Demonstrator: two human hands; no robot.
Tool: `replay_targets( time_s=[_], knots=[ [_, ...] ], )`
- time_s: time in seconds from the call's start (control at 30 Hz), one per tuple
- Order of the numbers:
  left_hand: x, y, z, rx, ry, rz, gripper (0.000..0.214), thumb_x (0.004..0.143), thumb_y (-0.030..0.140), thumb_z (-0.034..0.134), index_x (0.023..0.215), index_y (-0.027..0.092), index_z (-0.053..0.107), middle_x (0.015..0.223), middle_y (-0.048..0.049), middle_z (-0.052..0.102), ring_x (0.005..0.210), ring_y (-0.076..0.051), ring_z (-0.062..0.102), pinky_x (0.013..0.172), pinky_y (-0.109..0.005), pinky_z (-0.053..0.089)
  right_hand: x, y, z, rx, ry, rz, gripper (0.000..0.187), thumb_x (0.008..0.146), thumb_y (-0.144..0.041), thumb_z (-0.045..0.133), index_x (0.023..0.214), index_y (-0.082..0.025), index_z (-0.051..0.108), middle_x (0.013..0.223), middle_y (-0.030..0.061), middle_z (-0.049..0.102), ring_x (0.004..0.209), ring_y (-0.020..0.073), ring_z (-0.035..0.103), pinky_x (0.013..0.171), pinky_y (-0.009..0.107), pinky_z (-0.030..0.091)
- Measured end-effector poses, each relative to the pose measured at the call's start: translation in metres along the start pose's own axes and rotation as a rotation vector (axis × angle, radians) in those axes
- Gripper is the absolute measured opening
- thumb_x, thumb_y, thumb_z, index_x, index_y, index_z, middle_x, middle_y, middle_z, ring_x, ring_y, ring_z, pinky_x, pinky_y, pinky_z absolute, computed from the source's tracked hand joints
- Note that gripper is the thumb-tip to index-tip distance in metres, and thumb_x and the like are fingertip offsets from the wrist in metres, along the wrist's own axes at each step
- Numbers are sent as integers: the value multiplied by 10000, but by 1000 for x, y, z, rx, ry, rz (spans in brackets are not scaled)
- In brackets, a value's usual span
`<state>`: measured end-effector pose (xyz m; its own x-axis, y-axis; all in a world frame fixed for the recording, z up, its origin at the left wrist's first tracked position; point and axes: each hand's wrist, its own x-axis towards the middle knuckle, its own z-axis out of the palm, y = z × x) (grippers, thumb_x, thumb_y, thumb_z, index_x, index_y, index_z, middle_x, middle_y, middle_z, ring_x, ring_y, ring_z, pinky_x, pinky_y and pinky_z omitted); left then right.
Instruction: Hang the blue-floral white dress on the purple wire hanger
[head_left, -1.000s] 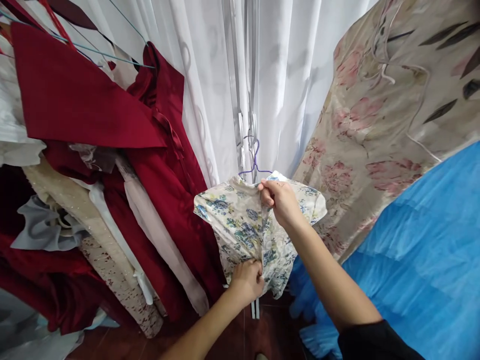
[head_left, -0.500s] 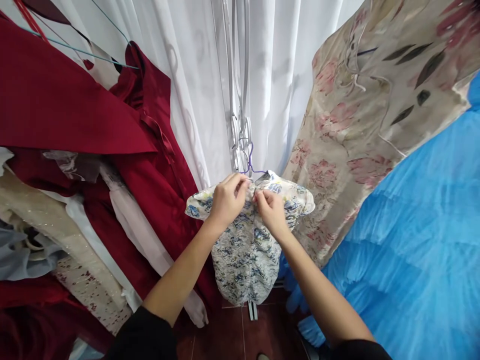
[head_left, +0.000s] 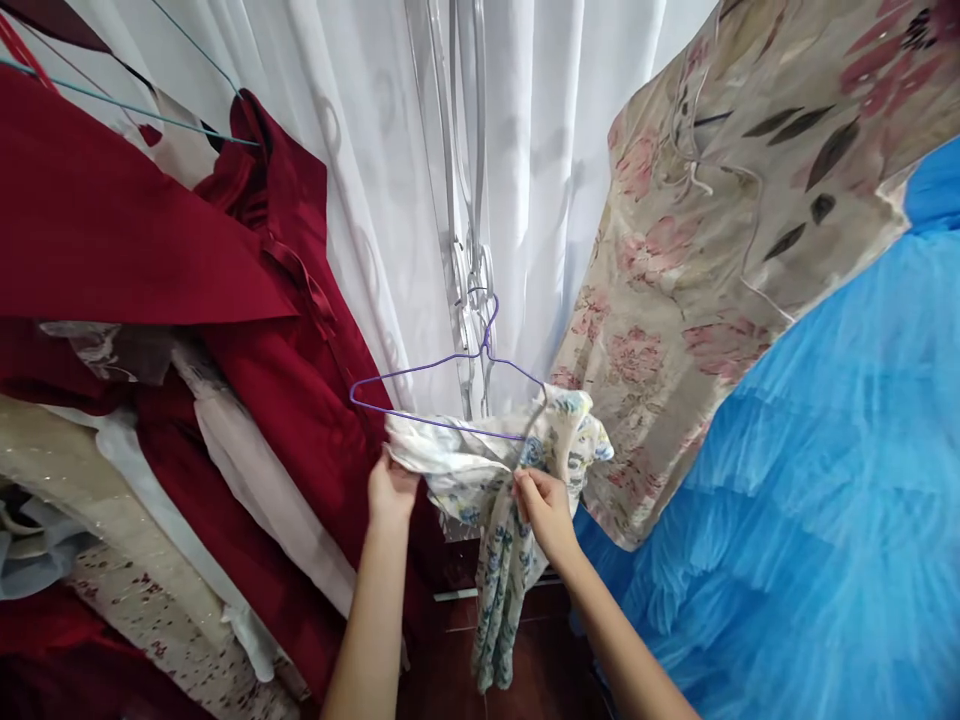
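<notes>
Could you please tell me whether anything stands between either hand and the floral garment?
Nothing visible does: the left hand holds the floral garment at its left side, and the right hand pinches it near the middle. The purple hanger is beyond both hands, its right end at one shoulder.

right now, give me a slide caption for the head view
Left hand and right hand hold a flowered top hanging from one side of a purple hanger, the other side bare.
</notes>
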<state>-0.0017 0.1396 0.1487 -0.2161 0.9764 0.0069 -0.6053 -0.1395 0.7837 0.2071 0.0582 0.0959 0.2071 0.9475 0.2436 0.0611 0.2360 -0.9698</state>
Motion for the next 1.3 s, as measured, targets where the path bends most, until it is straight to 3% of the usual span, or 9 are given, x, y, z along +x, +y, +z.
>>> replay_targets(
  time_s=[0.1, 0.23, 0.43, 0.57, 0.7, 0.8, 0.93, 1.1, 1.3],
  knots=[
    [-49, -42, 15, 78, -59, -19, 201, 834, 365, 674, 845, 185, 586, 760, -25, 630, 695, -162, 601, 655, -280, 485, -14, 21, -20, -96, 55, -75, 439, 939, -545, 536, 655, -212, 567, 553, -24, 477, 551, 169, 454, 548, 282, 350],
    [-104, -75, 42, 553, -468, 106, 273, 939, 446, 553, 921, 183, 623, 752, -10, 590, 696, -149, 564, 653, -250, 463, -25, 26, -37, 80, -167, -10, 499, 937, -660, 461, 869, -223, 692, 806, 45, 652, 843, 246, 594, 781, 351, 466],
    [-120, -90, 56, 750, -577, 350, 245, 965, 378, 533, 935, 193, 691, 1024, -80, 618, 1029, -219, 592, 967, -329, 441, -34, 2, -64, 331, -520, 343, 416, 813, -606, 705, 903, -199, 712, 720, -1, 647, 677, 178, 583, 685, 300, 489],
    [-132, -104, 35, 627, -814, 22, 346, 986, 456, 458, 1145, 212, 645, 1104, -91, 645, 1075, -237, 601, 982, -361, 460, -24, -28, -107, 86, -706, 294, 358, 800, -497, 757, 763, -149, 680, 624, -19, 588, 538, 104, 450, 536, 234, 386],
    [-147, -111, 10, 921, -1038, -149, 276, 883, 425, 623, 962, 167, 684, 849, -41, 672, 873, -231, 629, 866, -341, 501, 16, -59, -159, -164, -472, 131, 396, 798, -478, 751, 620, -156, 603, 547, -25, 519, 510, 103, 395, 473, 230, 316],
    [-139, -94, 6, 1103, -851, 1, 246, 910, 366, 572, 867, 147, 675, 822, -37, 675, 810, -217, 613, 795, -315, 494, 64, -73, -177, -260, -259, -31, 388, 759, -472, 783, 610, -170, 592, 537, -27, 498, 517, 114, 398, 467, 237, 317],
    [-114, -45, 19, 965, -733, 152, 282, 965, 361, 497, 1004, 154, 683, 970, -58, 685, 958, -238, 612, 884, -313, 483, 127, -79, -143, -160, -117, -212, 396, 717, -527, 792, 633, -183, 615, 593, -19, 538, 567, 127, 452, 506, 235, 374],
    [-88, 7, 12, 980, -652, 215, 291, 913, 427, 607, 971, 148, 667, 936, -57, 637, 865, -202, 581, 762, -265, 466, 158, -81, -86, 130, -364, 134, 420, 630, -538, 844, 676, -180, 628, 604, -7, 627, 528, 139, 539, 508, 248, 443],
    [-33, 70, -58, 1350, -823, 190, 308, 907, 446, 593, 753, 179, 597, 722, 2, 547, 683, -157, 501, 619, -244, 383, 152, -103, -94, 239, -488, 315, 275, 725, -353, 818, 866, -156, 689, 631, -5, 664, 514, 118, 587, 525, 244, 418]
  ],
)
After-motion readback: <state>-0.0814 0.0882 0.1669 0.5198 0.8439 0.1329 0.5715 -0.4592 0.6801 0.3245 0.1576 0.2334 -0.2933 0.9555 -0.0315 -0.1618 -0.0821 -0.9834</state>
